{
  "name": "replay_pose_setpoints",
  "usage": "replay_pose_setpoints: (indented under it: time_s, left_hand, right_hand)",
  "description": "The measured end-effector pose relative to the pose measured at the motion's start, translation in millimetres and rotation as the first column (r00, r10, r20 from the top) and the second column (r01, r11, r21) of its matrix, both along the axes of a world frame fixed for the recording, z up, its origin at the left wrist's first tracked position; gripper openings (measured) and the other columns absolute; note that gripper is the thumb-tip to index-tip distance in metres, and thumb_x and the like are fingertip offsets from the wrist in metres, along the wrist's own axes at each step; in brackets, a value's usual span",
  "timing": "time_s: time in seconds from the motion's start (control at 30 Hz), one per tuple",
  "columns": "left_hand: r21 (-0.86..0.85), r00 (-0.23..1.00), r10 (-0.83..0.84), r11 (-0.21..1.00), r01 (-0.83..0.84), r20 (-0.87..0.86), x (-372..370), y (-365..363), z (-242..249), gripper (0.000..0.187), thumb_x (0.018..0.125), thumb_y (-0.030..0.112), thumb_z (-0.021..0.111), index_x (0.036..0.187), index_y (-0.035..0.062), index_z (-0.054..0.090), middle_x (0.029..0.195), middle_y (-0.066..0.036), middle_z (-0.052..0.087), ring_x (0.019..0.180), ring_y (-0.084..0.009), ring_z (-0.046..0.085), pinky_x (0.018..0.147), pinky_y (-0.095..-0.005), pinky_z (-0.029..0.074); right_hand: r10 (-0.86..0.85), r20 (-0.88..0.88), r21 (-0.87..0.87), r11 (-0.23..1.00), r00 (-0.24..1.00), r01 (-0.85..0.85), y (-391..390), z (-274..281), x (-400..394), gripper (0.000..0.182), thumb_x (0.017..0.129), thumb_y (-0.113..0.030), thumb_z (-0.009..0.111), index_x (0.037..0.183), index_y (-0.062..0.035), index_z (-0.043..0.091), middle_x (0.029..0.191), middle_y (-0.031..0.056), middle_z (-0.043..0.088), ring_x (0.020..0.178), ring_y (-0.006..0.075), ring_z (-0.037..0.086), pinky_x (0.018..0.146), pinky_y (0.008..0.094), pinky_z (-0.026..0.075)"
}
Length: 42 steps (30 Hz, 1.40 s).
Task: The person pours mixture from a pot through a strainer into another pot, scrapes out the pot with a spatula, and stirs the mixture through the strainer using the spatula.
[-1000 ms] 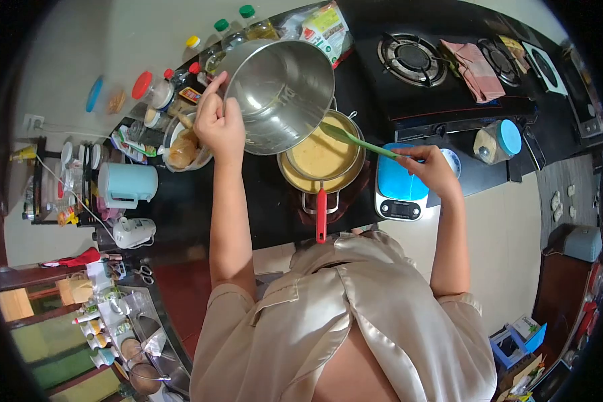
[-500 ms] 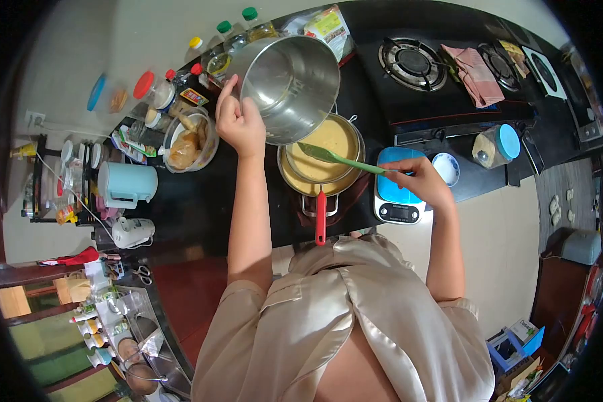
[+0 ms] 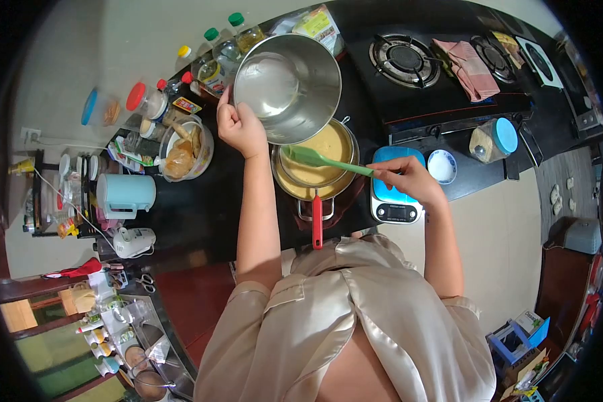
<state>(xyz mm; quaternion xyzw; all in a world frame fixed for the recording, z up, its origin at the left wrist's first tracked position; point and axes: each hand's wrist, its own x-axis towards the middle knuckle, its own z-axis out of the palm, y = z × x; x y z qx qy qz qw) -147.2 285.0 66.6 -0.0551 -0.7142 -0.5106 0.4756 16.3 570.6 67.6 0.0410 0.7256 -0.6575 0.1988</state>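
Note:
My left hand (image 3: 242,130) is closed on the rim of a big steel pot (image 3: 315,84), tipped on its side so that I look into its shiny inside. Below its lower edge, a strainer with a red handle (image 3: 317,224) sits over a second steel pot (image 3: 352,179). Pale yellow batter (image 3: 329,142) lies in the strainer and shows around it in the lower pot. Between the fingers of my right hand (image 3: 409,179) is the handle of a green spatula (image 3: 342,165). Its blade is over the strainer's left side, close to the tipped pot's rim.
A kitchen scale (image 3: 396,212) with a blue top and a small white bowl (image 3: 442,167) stand to the right. Behind them is a gas stove (image 3: 405,60) with a pink cloth (image 3: 469,70). Bottles, jars and a food tub (image 3: 204,157) line the left side.
The spatula blade has moved a little left, nearer the tipped pot's rim. The tipped pot has turned slightly in my left hand. The whole view has shifted a little.

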Motion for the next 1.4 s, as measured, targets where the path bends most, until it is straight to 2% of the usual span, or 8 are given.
replay_pose_setpoints:
  time_s: [0.13, 0.2, 0.33, 0.63, 0.8, 0.9, 1.27, 1.4]
  left_hand:
    - [0.263, 0.995, -0.095, 0.961, 0.09, 0.006, -2.9, -3.3, 6.2, 0.026, 0.076, -0.004, 0.05, 0.06, 0.0017, 0.03, 0.113, -0.016, 0.064, 0.077, -0.0098, 0.053, 0.069, -0.0227, 0.043]
    - [0.436, 0.992, -0.115, 0.896, 0.084, 0.046, -4.6, -26.9, 4.5, 0.023, 0.073, -0.004, 0.052, 0.06, 0.007, 0.036, 0.075, -0.002, 0.057, 0.07, -0.0089, 0.048, 0.065, -0.0232, 0.04]
    - [0.663, 0.963, -0.177, 0.749, -0.003, 0.205, 27.2, -74.4, 25.8, 0.024, 0.07, -0.002, 0.052, 0.06, 0.0116, 0.035, 0.065, 0.004, 0.035, 0.063, -0.0081, 0.038, 0.06, -0.0242, 0.037]
    - [0.749, 0.943, -0.149, 0.649, -0.134, 0.298, 94.7, -173.7, 13.5, 0.016, 0.07, -0.001, 0.053, 0.061, 0.0075, 0.043, 0.069, -0.001, 0.05, 0.065, -0.0141, 0.052, 0.062, -0.0286, 0.043]
    - [-0.043, 0.852, 0.114, 0.993, -0.108, 0.511, 85.6, -186.0, 49.5, 0.026, 0.073, 0.002, 0.056, 0.057, 0.0041, 0.035, 0.061, 0.0, 0.051, 0.062, -0.0082, 0.047, 0.057, -0.0255, 0.039]
    - [-0.125, 0.955, -0.129, 0.978, 0.167, 0.267, 59.0, -157.5, 60.1, 0.027, 0.074, 0.002, 0.055, 0.06, 0.0012, 0.032, 0.069, -0.005, 0.061, 0.06, -0.0078, 0.046, 0.055, -0.0257, 0.038]
    - [-0.394, 0.875, 0.031, 0.9, 0.186, 0.484, 41.2, -84.8, 94.2, 0.012, 0.072, 0.004, 0.057, 0.069, -0.002, 0.047, 0.084, -0.004, 0.067, 0.06, -0.0114, 0.048, 0.058, -0.0254, 0.042]
    - [-0.351, 0.971, -0.079, 0.923, 0.157, 0.227, 20.9, -84.3, 73.6, 0.016, 0.073, 0.004, 0.057, 0.065, -0.0016, 0.044, 0.067, -0.001, 0.055, 0.058, -0.0102, 0.044, 0.056, -0.025, 0.04]
  right_hand:
    - [0.036, -0.07, 0.142, 0.99, 0.997, -0.025, 1.9, 4.7, 3.4, 0.023, 0.083, -0.013, 0.065, 0.104, -0.0055, 0.07, 0.064, -0.0015, 0.058, 0.056, 0.0039, 0.045, 0.049, 0.0218, 0.036]
    - [0.035, -0.056, 0.17, 0.985, 0.998, -0.025, 7.1, 5.6, 6.9, 0.023, 0.083, -0.013, 0.065, 0.104, -0.006, 0.07, 0.064, -0.0014, 0.058, 0.056, 0.004, 0.045, 0.049, 0.0219, 0.036]
    - [-0.051, -0.027, 0.133, 0.99, 0.998, 0.054, 25.1, -11.7, 11.4, 0.025, 0.084, -0.017, 0.063, 0.105, -0.0035, 0.069, 0.064, -0.0019, 0.058, 0.056, 0.0027, 0.048, 0.045, 0.019, 0.031]
    - [-0.077, 0.013, 0.128, 0.989, 0.997, 0.075, 27.7, -12.9, -0.9, 0.026, 0.085, -0.018, 0.065, 0.106, -0.0033, 0.068, 0.061, -0.0022, 0.055, 0.049, 0.0009, 0.042, 0.042, 0.0176, 0.026]
    - [0.089, -0.187, 0.209, 0.977, 0.978, -0.049, 36.2, 15.8, -25.6, 0.026, 0.079, -0.007, 0.065, 0.103, 0.0007, 0.069, 0.07, 0.0018, 0.062, 0.062, 0.0038, 0.051, 0.054, 0.0194, 0.039]
    - [0.117, -0.186, 0.231, 0.97, 0.976, -0.072, 29.5, 50.1, -38.3, 0.026, 0.076, -0.004, 0.066, 0.101, 0.0021, 0.069, 0.078, 0.0054, 0.067, 0.067, 0.0065, 0.055, 0.062, 0.0212, 0.044]
    - [0.27, -0.239, 0.505, 0.855, 0.932, -0.118, 10.4, 63.9, -54.3, 0.024, 0.072, -0.01, 0.07, 0.095, -0.0045, 0.072, 0.073, 0.0107, 0.068, 0.061, 0.0113, 0.057, 0.057, 0.0268, 0.045]
    - [0.321, -0.219, 0.519, 0.838, 0.921, -0.169, -4.5, 64.1, -42.9, 0.023, 0.071, -0.012, 0.071, 0.093, -0.0085, 0.073, 0.071, 0.0102, 0.067, 0.058, 0.0136, 0.053, 0.057, 0.0295, 0.043]
